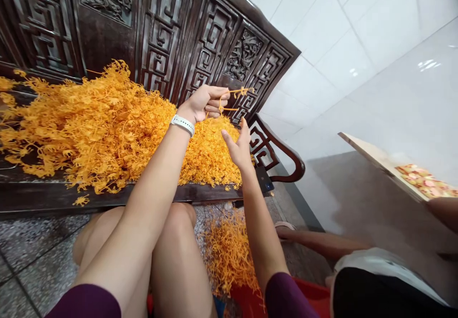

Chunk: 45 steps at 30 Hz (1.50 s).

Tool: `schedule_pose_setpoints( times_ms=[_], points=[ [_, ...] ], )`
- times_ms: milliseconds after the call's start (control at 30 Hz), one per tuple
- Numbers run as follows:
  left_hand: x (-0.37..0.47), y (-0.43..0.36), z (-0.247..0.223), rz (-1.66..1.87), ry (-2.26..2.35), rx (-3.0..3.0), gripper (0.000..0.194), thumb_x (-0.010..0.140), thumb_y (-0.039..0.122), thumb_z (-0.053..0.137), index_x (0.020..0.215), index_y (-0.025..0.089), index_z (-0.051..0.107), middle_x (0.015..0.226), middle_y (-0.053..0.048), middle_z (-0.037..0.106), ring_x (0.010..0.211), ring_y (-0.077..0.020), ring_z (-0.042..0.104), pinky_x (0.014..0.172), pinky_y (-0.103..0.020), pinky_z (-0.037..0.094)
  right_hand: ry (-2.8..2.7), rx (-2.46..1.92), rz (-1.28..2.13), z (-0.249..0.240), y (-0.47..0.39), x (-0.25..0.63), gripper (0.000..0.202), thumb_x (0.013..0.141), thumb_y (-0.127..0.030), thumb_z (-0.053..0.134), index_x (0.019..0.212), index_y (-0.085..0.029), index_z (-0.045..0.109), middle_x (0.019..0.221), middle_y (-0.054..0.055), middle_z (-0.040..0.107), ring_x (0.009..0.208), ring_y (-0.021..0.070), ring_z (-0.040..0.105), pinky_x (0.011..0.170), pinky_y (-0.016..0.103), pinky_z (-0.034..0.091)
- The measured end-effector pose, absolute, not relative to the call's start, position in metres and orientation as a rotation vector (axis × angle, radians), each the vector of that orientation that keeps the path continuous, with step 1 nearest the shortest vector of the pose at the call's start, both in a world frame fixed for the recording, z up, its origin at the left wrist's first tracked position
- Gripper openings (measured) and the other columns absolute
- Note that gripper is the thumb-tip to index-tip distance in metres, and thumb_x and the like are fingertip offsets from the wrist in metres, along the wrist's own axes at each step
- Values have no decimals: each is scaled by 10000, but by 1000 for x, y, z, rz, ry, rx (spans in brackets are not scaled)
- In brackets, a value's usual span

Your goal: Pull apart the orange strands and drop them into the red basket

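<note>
My left hand (208, 100), with a pale watch band (182, 125) at the wrist, pinches a thin orange plastic piece (244, 91) with small branching prongs. Another orange strand hangs below the same fingers. Just below and to the right, my right hand (239, 144) has its thumb and forefinger spread apart, with nothing visible between them. Under both hands lies a large heap of similar orange spidery pieces (118, 122) on the dark wooden bench (139, 196). Toward the bench's right end the pieces look smaller and more tightly packed.
Longer orange strands (229, 256) pile up below the bench edge, by a red container (246, 301). A dark phone-like object (264, 180) lies at the bench's right end near the curved armrest (296, 165). Another person's leg (322, 241) and a board with patterned items (425, 179) are at the right.
</note>
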<state>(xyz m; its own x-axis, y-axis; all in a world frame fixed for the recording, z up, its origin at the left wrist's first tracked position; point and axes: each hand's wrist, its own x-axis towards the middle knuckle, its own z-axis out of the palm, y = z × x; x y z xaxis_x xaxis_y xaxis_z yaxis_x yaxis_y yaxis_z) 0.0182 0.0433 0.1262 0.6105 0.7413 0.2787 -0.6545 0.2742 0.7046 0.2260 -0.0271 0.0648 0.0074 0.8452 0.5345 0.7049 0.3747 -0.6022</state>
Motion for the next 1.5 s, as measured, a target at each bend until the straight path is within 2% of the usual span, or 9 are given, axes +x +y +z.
schedule_pose_setpoints(
  times_ms=[100,233,400,600,800,900,1000,1233,1500],
  points=[
    [27,39,132,988,200,951,334,1012,204,585,685,164,532,506,63,347,338,-20,268,382,-164,171,-1841,-1278,464,76,-11,231,468,945,-663,613,1049,-209,654,1052,115,684,966,245,648,833,398,511],
    [32,47,135,1219,347,938,278,1010,199,595,736,173,562,664,-16,598,478,-73,531,462,-182,327,-1782,-1183,230,95,-6,237,519,1013,-623,554,695,-225,454,651,-24,419,606,128,410,616,298,354],
    [38,66,125,1447,423,521,268,1018,194,555,755,210,507,600,13,578,495,-94,568,515,-195,428,-1641,-1139,60,100,-24,236,381,1077,-569,451,925,-236,554,698,-27,422,588,135,397,567,292,338],
    [49,75,95,1436,575,261,353,1004,150,504,681,202,372,454,90,302,309,-32,210,356,-147,130,-2124,-908,121,81,-127,183,236,1086,-249,450,1299,-250,552,912,30,629,580,127,517,549,290,424],
    [-7,91,74,1468,585,65,387,1059,179,429,674,203,389,436,78,333,292,-32,200,333,-145,135,-3156,-175,1003,103,-199,168,169,1035,-251,592,1144,-158,681,856,55,761,678,148,653,580,263,492],
    [-31,92,80,1531,523,83,413,1077,250,469,673,202,401,441,74,385,302,-24,236,335,-135,146,-2674,-354,1449,112,-163,192,226,938,-412,734,878,-194,728,696,6,705,607,136,629,517,225,490],
    [-36,87,91,1548,463,126,431,1088,279,469,669,203,401,436,66,400,304,-26,246,331,-148,144,-1931,-754,1328,102,-112,218,420,994,-587,560,887,-213,719,683,-7,653,690,145,631,558,218,540],
    [-8,80,98,1490,379,168,377,1065,251,530,714,205,402,468,73,384,312,-22,242,338,-160,130,-913,-1191,1663,50,-96,220,170,894,-285,699,1023,-182,657,765,-17,620,583,93,512,563,222,449],
    [34,67,97,1363,377,231,342,1047,188,485,715,193,403,497,81,377,312,-7,219,350,-139,104,-1469,-1288,825,45,-71,215,370,926,-541,702,1101,-241,574,687,-77,516,539,103,485,530,255,382]
  ],
)
